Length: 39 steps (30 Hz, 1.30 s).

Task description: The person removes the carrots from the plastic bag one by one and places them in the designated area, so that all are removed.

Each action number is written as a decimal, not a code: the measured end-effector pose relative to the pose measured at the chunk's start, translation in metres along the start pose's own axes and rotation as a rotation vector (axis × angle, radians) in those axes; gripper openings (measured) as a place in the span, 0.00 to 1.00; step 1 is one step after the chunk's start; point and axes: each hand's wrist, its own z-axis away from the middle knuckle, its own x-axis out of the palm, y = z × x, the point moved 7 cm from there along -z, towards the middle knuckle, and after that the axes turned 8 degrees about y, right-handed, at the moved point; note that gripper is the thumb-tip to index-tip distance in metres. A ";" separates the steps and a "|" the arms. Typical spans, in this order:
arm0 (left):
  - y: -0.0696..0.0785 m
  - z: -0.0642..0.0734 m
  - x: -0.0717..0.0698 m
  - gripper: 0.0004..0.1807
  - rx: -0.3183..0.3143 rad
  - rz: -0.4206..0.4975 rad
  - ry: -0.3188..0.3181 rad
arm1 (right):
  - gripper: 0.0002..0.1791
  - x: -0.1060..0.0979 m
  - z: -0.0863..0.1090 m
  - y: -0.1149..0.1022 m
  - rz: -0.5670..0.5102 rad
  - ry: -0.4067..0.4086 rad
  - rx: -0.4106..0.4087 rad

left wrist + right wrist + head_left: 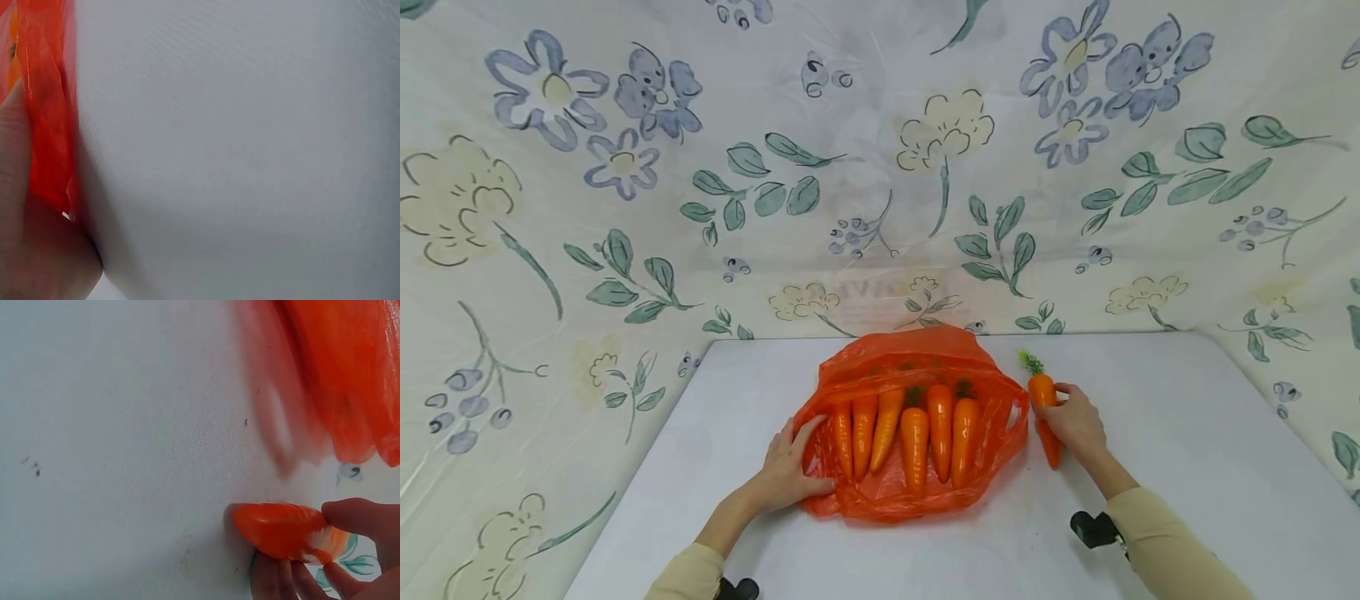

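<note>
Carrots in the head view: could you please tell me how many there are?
7: six carrots side by side in the orange bag, and one carrot in the right hand, beside the bag. More may be hidden under the bag's folds.

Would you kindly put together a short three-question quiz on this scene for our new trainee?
1. Multiple choice: What is the right hand holding?
A) a spoon
B) a carrot
C) nothing

2. True or false: The left hand touches the bag at its right end.

3. Count: In the head view, how many carrots show inside the bag?

Key:
1. B.
2. False; it touches the bag at its left end.
3. Six.
</note>
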 end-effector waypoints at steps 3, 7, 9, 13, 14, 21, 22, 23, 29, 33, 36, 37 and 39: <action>-0.001 0.000 0.000 0.55 -0.006 -0.003 0.002 | 0.36 0.000 0.001 0.000 0.029 0.003 -0.004; -0.003 -0.001 0.001 0.55 -0.010 -0.013 0.008 | 0.37 0.000 0.002 0.001 0.056 0.009 -0.001; -0.003 -0.002 0.002 0.55 -0.008 -0.017 0.011 | 0.37 0.000 0.003 0.001 0.058 0.009 0.002; -0.005 -0.003 0.002 0.55 -0.005 -0.019 0.015 | 0.37 0.000 0.003 0.002 0.056 0.010 0.006; -0.005 -0.003 0.003 0.55 -0.005 -0.018 0.015 | 0.37 0.000 0.003 0.002 0.054 0.010 0.009; -0.005 -0.002 0.002 0.55 -0.005 -0.014 0.020 | 0.37 -0.001 0.003 0.003 0.041 0.014 0.027; -0.005 -0.002 0.002 0.55 -0.002 -0.013 0.019 | 0.37 -0.001 0.003 0.003 0.043 0.016 0.026; -0.005 -0.002 0.002 0.55 0.001 -0.011 0.018 | 0.37 -0.001 0.003 0.003 0.044 0.018 0.025; -0.004 0.000 0.001 0.55 0.004 -0.005 0.012 | 0.38 -0.002 0.005 0.003 0.034 0.016 0.033; -0.004 0.000 0.001 0.55 -0.001 -0.004 0.014 | 0.38 -0.002 0.006 0.002 0.034 0.024 0.048; -0.004 0.000 0.001 0.55 0.007 0.000 0.014 | 0.37 -0.002 0.006 0.002 0.032 0.022 0.052; -0.003 0.000 0.001 0.55 0.010 0.000 0.013 | 0.37 -0.002 0.006 0.002 0.031 0.019 0.053; -0.003 0.000 0.000 0.55 0.014 0.001 0.011 | 0.38 -0.002 0.006 0.001 0.029 0.011 0.046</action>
